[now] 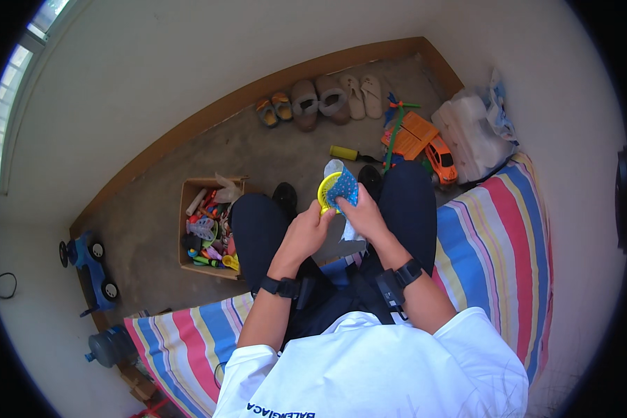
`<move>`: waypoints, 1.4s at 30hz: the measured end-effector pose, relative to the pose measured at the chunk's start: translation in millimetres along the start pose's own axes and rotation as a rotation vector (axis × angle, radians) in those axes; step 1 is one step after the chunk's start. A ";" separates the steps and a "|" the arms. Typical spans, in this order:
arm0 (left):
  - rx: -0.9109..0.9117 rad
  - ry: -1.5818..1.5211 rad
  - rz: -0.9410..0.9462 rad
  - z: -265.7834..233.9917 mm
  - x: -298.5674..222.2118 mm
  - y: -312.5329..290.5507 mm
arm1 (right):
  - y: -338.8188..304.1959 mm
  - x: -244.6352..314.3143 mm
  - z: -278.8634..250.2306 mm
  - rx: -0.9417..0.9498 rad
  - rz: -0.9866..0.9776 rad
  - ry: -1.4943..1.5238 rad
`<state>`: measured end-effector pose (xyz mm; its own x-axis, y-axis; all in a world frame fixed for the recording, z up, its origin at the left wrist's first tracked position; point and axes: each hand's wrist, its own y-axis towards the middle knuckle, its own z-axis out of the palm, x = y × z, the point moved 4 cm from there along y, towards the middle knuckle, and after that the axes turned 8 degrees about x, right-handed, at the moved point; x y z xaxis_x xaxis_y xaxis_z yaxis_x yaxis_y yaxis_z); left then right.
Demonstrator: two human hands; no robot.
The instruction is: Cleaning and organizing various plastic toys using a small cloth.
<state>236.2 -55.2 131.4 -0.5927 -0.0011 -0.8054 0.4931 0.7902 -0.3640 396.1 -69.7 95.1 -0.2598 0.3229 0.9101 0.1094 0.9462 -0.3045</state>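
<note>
Above my lap, my left hand grips a yellow round toy with a raised rim, its fingers closed near the lower edge. The toy's exact kind is hard to make out; its inner face seems to have small holes. My right hand is closed on a blue cloth with white dots, pressing it against the toy's right side. A pale end of the cloth sticks up above the toy, and a white part hangs below my right hand. The cloth covers much of the toy.
By my left knee, a cardboard box holds small toys. A blue ride-on toy and water jug stand left. Several slippers line the wall. An orange toy car lies right, beside white plastic bags. Striped fabric covers my seat.
</note>
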 end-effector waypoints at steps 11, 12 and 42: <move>0.128 -0.018 0.085 4.8 -0.2 -4.0 | -4.9 17.9 -7.4 -0.038 -0.070 -0.041; 0.136 -0.027 0.082 5.2 0.1 -3.5 | -5.1 17.7 -7.6 -0.037 -0.066 -0.037; 0.124 -0.904 0.087 -2.0 4.1 2.0 | -0.3 -1.5 6.0 -0.002 -0.226 0.260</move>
<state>233.5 -52.5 128.3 0.1479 -0.4652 -0.8728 0.6084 0.7385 -0.2905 390.7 -70.3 92.1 -0.0241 0.0886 0.9958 0.0789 0.9931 -0.0864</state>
